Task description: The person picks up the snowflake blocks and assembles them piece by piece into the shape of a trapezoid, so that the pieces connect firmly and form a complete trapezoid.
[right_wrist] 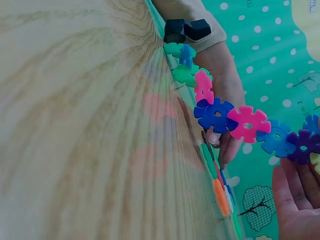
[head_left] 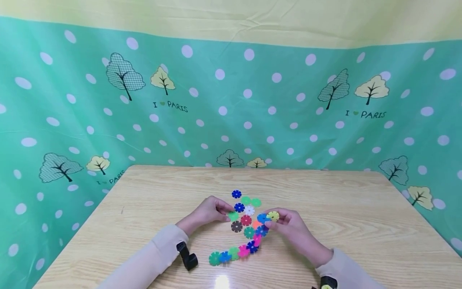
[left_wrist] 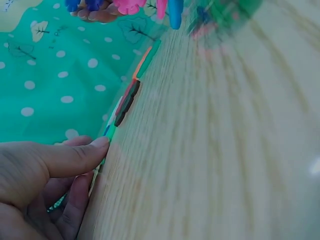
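A chain of interlocked notched plastic discs (head_left: 243, 251) curves above the table, in green, blue, pink, purple and yellow. My right hand (head_left: 292, 226) pinches its far end near the yellow disc (head_left: 273, 216); in the right wrist view the linked pink disc (right_wrist: 248, 124) hangs to the left of that hand. On the left, my left hand (head_left: 213, 209) holds a light green disc (head_left: 233, 216) between thumb and fingers at the edge of the loose discs. The left wrist view shows the left thumb (left_wrist: 80, 157) on that disc, low at the tabletop.
Loose discs lie between the hands, among them a brown one (head_left: 236, 226), a red one (head_left: 246, 220), a white one (head_left: 249, 210) and a dark blue one (head_left: 236, 194). They rest on a wood-grain table (head_left: 162, 184). Behind it hangs a green dotted curtain (head_left: 202, 104).
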Motion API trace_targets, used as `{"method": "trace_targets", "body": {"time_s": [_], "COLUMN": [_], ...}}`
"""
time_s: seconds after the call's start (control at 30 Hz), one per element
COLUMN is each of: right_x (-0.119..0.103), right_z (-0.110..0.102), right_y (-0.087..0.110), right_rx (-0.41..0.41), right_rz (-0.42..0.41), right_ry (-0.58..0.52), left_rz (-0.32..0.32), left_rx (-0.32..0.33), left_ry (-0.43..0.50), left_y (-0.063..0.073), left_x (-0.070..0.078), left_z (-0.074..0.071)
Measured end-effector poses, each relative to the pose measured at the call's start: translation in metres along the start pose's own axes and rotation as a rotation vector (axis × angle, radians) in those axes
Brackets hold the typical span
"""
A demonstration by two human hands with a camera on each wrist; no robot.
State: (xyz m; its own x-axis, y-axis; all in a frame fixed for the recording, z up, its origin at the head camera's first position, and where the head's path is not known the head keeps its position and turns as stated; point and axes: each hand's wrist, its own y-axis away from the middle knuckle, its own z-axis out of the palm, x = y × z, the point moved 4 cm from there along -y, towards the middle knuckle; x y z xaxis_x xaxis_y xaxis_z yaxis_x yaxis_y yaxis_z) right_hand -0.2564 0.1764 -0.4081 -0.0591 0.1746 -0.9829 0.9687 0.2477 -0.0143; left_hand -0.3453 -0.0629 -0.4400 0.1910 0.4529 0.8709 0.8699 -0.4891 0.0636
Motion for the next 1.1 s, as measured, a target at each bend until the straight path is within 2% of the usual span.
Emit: {"method": "trace_targets", "body": {"time_s": [0.2, 0.47, 0.67, 0.97, 1.1], "right_x": [0.003, 0.003, 0.003, 0.004, 0.004], "right_z": [0.001, 0.001, 0.003, 0.002, 0.002], "right_y": [-0.001, -0.002, -0.002, -0.001, -0.001], "right_rx": [-0.007, -0.011, -0.012, -0.008, -0.007], "right_rz": [-0.010, -0.017, -0.004, -0.003, -0.006], "right_ry": [0.006, -0.005, 0.003, 0.005, -0.001], "left_rz": [0.006, 0.084, 0.111, 0.137, 0.154], "left_rx": [-0.025, -0.080, -0.123, -0.178, -0.183], "left_ry": [-0.024, -0.124, -0.170, -0.211, -0.195], "left_y": [0.003, 0.008, 0.011, 0.013, 0.012], "left_x": [0.002, 0.007, 0.010, 0.010, 0.009], "left_z": [0.000, 0.002, 0.003, 0.001, 0.001]}}
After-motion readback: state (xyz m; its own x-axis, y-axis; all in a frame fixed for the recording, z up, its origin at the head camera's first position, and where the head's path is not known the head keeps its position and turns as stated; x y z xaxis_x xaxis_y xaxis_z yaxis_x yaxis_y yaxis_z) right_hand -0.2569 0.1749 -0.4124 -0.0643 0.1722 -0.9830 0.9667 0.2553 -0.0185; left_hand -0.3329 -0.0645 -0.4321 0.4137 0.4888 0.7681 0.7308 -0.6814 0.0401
